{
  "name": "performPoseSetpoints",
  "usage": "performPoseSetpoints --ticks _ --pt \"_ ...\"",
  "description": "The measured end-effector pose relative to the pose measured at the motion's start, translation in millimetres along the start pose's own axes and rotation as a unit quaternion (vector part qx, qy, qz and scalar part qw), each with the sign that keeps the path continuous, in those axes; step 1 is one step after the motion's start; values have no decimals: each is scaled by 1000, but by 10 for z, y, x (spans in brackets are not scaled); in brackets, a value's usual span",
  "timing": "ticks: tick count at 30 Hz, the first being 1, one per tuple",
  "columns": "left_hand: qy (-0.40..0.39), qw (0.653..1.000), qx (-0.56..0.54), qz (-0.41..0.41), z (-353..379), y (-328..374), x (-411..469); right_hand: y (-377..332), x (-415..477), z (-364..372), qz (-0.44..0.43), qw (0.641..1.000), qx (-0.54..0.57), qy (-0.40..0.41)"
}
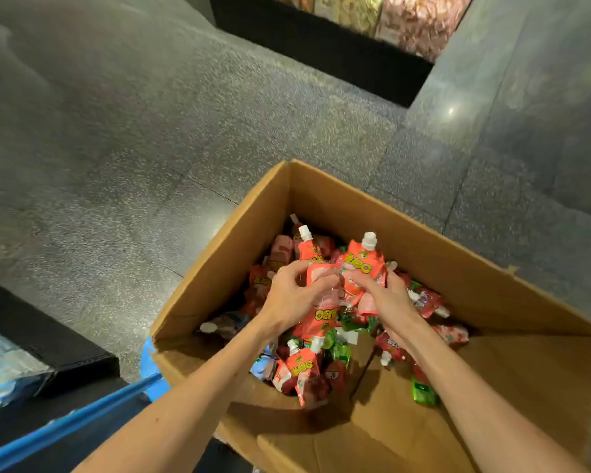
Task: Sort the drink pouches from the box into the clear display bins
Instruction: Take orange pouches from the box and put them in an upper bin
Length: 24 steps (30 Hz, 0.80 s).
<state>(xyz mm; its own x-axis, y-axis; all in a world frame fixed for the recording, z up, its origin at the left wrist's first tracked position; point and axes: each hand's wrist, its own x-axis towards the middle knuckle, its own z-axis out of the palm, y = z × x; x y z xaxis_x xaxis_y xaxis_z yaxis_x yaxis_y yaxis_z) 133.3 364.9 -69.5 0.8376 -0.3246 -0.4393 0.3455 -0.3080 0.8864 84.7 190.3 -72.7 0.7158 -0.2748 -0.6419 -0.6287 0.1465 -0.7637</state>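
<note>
An open cardboard box (434, 264) sits below me, holding several drink pouches in orange-red, dark red and green. Both my hands reach into it. My left hand (292, 297) curls its fingers round a bunch of orange-red pouches (321, 312). My right hand (386, 298) grips an upright orange-red pouch with a white cap (364, 259) along with others pressed against it. More loose pouches (304, 370) lie at the near side of the box, among them green ones (423, 392). Clear display bins (413, 18) with pink and yellow goods stand at the top of the view.
Speckled grey floor (151, 131) spreads to the left of the box. A black display base (321, 46) runs under the far bins. Another black shelf edge (41, 339) with packaged goods is at the lower left. A blue bar (82, 414) lies under the box's near corner.
</note>
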Motion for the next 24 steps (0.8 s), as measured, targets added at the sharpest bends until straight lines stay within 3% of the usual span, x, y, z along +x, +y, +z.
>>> performPoseSetpoints --ticks 5,9,14,19,24 --pt "16 995 -101 11 -34 547 -722 -374 -613 5 24 984 151 -95" --pt "42 989 -130 54 -56 927 -1440 -604 -1245 75 -21 976 104 -192" --pt "140 973 -151 108 64 1275 -2506 -807 -2224 3 -66 955 62 -281" --pt "229 945 -193 133 17 1434 -3702 -970 -3208 79 -117 900 9 -420" --pt "396 880 -214 149 -249 1400 -5038 -959 -4340 662 -200 823 -56 -528"
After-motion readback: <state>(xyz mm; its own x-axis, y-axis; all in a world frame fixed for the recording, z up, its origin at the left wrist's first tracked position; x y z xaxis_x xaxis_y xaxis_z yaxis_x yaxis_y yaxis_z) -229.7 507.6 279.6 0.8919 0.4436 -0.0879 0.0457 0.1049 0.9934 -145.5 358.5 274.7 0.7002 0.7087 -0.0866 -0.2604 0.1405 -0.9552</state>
